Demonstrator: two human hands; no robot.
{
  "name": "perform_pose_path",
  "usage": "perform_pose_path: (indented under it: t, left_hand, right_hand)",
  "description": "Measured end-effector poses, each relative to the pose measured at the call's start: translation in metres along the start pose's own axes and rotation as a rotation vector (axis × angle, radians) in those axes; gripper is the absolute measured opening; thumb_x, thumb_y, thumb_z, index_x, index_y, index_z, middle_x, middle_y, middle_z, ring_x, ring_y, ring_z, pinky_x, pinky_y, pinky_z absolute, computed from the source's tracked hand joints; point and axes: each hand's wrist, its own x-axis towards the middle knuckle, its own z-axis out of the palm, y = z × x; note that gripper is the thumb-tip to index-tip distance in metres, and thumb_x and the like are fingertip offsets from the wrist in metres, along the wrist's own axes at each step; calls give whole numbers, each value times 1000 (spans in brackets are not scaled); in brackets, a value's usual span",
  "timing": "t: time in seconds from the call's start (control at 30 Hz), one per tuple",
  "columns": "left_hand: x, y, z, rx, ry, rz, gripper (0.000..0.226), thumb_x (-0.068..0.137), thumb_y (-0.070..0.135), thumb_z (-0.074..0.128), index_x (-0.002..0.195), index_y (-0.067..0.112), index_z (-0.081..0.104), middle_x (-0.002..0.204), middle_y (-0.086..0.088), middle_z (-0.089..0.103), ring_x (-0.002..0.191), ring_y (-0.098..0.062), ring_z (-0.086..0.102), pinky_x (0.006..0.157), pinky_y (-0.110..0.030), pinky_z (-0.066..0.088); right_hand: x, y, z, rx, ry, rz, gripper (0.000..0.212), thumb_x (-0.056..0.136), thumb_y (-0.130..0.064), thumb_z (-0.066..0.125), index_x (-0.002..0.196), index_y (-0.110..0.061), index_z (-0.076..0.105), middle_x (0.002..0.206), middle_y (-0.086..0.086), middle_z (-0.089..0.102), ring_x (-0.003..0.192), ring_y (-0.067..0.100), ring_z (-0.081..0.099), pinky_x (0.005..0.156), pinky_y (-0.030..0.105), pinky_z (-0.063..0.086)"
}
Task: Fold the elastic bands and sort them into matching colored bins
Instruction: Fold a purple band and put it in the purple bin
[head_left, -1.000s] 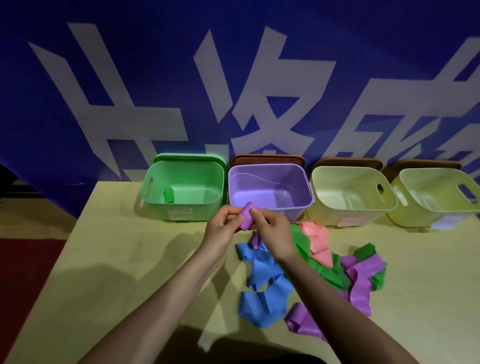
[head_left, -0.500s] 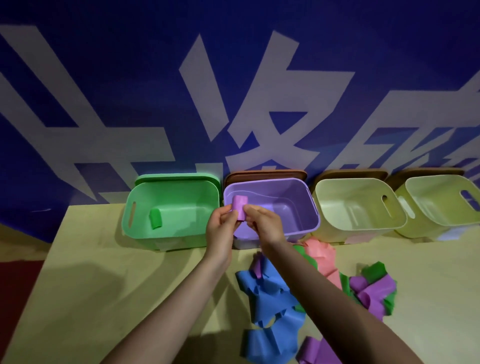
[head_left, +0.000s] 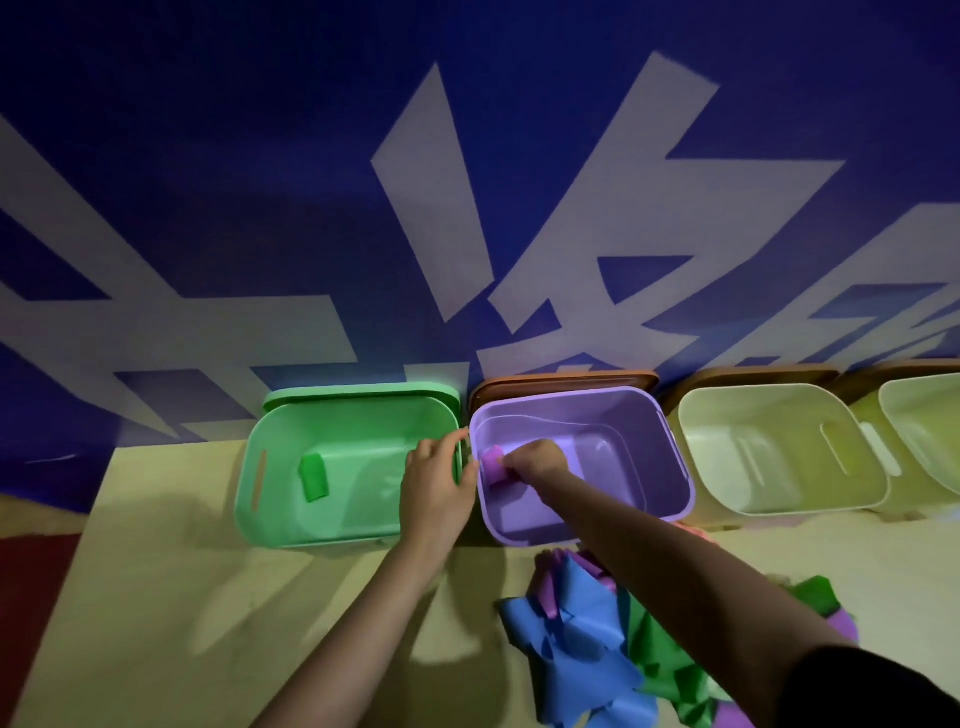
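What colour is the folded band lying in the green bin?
Green, matching its bin; band seen from head view.

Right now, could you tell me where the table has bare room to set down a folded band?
The tabletop is bare left of the left hand, in front of the green bin. It is crowded at lower right, where the loose bands pile under the right forearm. In the purple bin the right hand holds the folded purple band; its right half is bare.

Both forearms are bare, the right arm's dark sleeve (head_left: 878, 686) (black, it seems) showing only at the frame's lower corner.
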Motion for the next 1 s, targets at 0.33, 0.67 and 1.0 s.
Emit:
perform_pose_path:
  t: [0.33, 0.67, 1.0]
  left_hand:
    - [0, -10, 7, -133, 14, 18, 34, 91, 27, 58, 125, 30, 54, 108, 4, 47, 98, -16, 53, 73, -25, 38]
    - [2, -14, 10, -155, 33, 13, 34, 90, 26, 59, 124, 29, 56, 109, 1, 49, 93, -17, 56, 72, -26, 41]
    - [3, -15, 11, -209, 47, 4, 33, 89, 23, 61, 122, 28, 58, 107, 1, 50, 90, -17, 57, 75, -30, 47]
  right_hand:
    - [17, 3, 15, -487, 61, -33, 28, 84, -39, 57, 74, -13, 61, 81, 9, 60, 81, 23, 55, 79, 28, 43]
    - [20, 7, 17, -552, 137, -194, 27, 88, -27, 55, 69, -15, 70, 81, 9, 69, 80, 25, 60, 71, 23, 40]
    - [24, 11, 20, -542, 118, -201, 35, 92, -33, 50, 89, -8, 75, 93, 14, 71, 93, 30, 64, 82, 30, 48]
